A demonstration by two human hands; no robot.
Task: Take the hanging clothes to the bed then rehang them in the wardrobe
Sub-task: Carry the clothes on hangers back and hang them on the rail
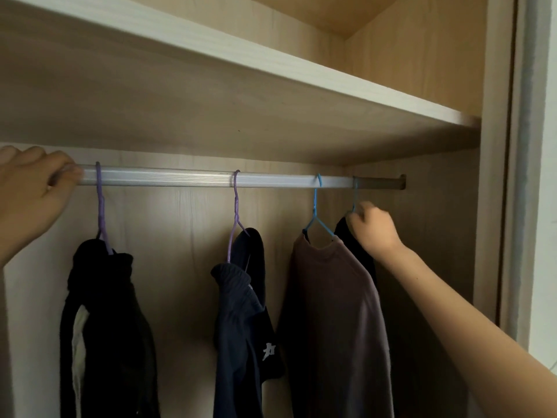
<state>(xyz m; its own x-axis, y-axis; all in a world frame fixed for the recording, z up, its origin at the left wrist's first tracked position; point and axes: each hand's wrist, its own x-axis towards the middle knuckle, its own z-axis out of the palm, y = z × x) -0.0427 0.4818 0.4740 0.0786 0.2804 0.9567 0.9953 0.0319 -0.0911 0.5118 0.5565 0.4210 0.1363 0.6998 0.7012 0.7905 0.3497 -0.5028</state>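
At 3 o'clock on the rail (211, 178), right hand (375, 229) pinches the last blue hanger (355, 194) with its dark garment (343, 229); left hand (33, 188) grips the rail at 9. Lift the hook straight, clear, avoid neighbouring brown sweater (334, 312).

The rightmost black garment (342, 229) was mostly hidden behind the brown long-sleeved shirt (331, 312) and the right hand (375, 229). At 6 o'clock, the picture edge cut off all clothes' lower parts.
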